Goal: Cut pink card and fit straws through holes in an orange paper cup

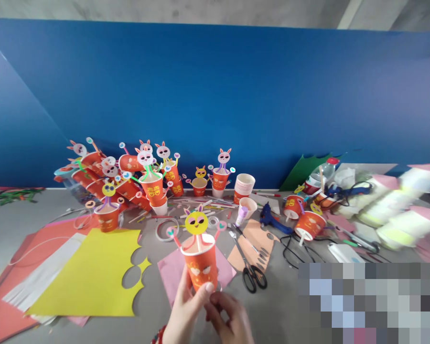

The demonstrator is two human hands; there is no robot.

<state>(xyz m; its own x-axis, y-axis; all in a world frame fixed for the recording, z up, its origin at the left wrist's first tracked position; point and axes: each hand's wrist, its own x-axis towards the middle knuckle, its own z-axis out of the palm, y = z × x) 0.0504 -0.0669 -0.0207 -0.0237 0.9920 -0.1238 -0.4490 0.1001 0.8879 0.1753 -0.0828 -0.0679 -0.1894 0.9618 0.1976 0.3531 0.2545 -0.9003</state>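
Note:
An orange-red paper cup [201, 265] stands upright in my left hand [189, 303], whose thumb and fingers wrap round its lower part. From the cup rises a yellow paper animal face [197, 223] with pink ears, and two paper arms with round ends spread at its sides. Just below the cup's base, at the right, is my right hand [228, 315], its fingers bent and closed together; whatever they grip is hidden. Behind the cup lies a pink paper sheet [224, 265] on the grey table.
Yellow paper [89, 272] with round cut-outs lies left. Black-handled scissors [254, 278] and orange paper [252, 234] are right of the cup. A blue glue gun [272, 220] sits farther right. Finished cups [153, 190], stacked cups [244, 186] and white rolls [397, 200] line the blue panel.

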